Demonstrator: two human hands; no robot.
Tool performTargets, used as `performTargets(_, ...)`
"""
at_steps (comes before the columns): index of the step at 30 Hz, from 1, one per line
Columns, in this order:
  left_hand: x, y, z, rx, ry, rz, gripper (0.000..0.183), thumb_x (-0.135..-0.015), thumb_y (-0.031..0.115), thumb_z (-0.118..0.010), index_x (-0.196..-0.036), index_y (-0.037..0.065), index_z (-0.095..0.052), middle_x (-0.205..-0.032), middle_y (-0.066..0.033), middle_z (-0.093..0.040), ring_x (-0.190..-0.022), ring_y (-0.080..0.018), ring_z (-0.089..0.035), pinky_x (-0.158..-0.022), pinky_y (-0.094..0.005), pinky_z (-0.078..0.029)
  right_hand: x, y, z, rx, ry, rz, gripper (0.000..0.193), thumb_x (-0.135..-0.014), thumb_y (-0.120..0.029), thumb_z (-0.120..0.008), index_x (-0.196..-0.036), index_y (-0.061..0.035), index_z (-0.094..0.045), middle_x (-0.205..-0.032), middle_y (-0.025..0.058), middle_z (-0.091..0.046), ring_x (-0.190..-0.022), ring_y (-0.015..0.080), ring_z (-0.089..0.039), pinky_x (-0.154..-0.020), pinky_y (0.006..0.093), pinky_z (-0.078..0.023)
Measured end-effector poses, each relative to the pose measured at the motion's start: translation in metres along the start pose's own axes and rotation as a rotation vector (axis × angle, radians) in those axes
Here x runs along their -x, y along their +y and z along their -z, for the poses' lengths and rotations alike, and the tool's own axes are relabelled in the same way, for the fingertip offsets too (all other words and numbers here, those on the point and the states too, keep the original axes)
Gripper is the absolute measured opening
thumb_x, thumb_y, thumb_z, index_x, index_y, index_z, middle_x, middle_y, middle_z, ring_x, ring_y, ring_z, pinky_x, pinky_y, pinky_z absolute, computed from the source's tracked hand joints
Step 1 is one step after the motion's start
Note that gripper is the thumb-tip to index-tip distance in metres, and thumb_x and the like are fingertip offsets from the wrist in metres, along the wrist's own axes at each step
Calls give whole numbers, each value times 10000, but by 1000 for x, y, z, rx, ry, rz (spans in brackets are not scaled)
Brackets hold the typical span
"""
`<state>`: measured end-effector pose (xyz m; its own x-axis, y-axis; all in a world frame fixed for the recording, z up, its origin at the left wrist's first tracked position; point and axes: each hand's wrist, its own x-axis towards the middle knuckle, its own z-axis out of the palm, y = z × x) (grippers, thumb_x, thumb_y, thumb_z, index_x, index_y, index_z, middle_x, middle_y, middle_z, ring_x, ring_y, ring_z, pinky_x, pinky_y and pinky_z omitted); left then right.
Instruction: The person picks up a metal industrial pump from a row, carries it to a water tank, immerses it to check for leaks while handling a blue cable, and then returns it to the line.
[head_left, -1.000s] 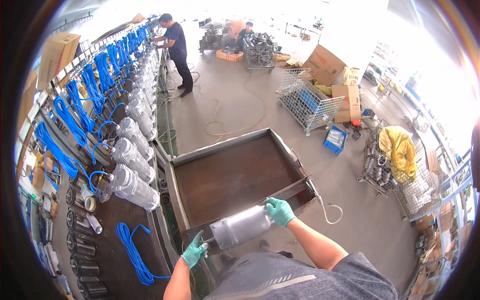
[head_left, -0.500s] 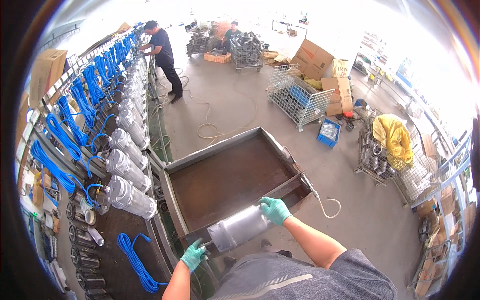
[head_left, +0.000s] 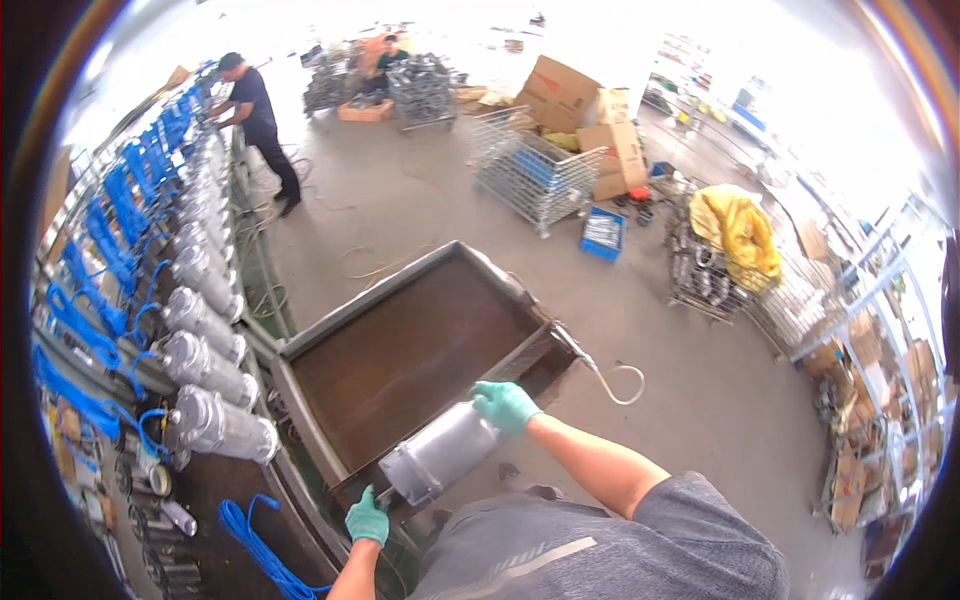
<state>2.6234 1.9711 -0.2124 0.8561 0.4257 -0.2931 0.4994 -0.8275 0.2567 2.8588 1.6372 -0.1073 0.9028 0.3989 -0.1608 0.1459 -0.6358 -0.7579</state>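
A grey metal cylinder [head_left: 440, 455] with a collar near its left end lies across the near edge of a shallow metal tray [head_left: 365, 296]. A short thin shaft sticks out of its left end. My right hand [head_left: 507, 408], in a green glove, is closed over the cylinder's right end. My left hand [head_left: 367, 520], gloved the same way, is at the shaft, its fingers curled beside it. How firmly those fingers grip is hard to see.
Left of the tray, a bench holds a row of similar metal cylinders [head_left: 225, 425] with blue cables [head_left: 75, 395]. A loose blue cable coil [head_left: 258, 550] lies nearer me. A co-worker [head_left: 258, 120] stands farther along. Wire cages [head_left: 540, 185] and a blue crate [head_left: 602, 235] stand right.
My view has turned to the right, so the scene sits farther left. My right hand stays on the cylinder's right end. My left hand's fingers have shifted slightly at the shaft.
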Motion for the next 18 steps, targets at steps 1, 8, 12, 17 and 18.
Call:
performTargets(1,2,3,-2,-5,25,21,517,-920,394,-707,-1399,217,-625,-954,-235,-734,-868,-453,-705,-781,-553,-553,-1,3,-3,8,19,23,346,-981,-250,-553,-1234,-56,-688,-1076,191,-743,-976,353,-723,-889,431,-555)
performTargets(8,-17,-14,6,1070,-495,355,569,-1036,535,-537,-1353,63,-567,-968,-148,-727,-511,-197,-621,-373,-316,-425,-2,11,-2,-20,-8,7,342,-999,-266,-531,-1234,-67,-680,-1054,194,-743,-980,375,-720,-874,444,-557)
performTargets(12,-26,-18,10,1424,-496,593,462,-1043,489,-552,-1339,135,-552,-886,-126,-716,-473,-196,-561,-364,-300,-388,-2,-4,-1,-36,-42,-23,326,-989,-222,-570,-1249,-60,-683,-1057,150,-757,-920,262,-730,-865,386,-558)
performTargets(17,-10,-18,6,1494,-400,148,536,-1001,116,-617,-1513,175,-472,-1075,-56,-636,-650,-141,-591,-472,-270,-471,-1,1,-1,-49,-64,-72,344,-996,-249,-540,-1249,-62,-679,-1068,174,-752,-964,328,-724,-877,424,-558)
performTargets(18,-6,-13,10,1459,-343,31,579,-987,51,-616,-1531,175,-462,-1104,-45,-619,-683,-127,-590,-499,-265,-486,-1,2,-1,-48,-64,-72,352,-998,-258,-524,-1248,-63,-677,-1069,187,-749,-987,364,-721,-883,444,-559)
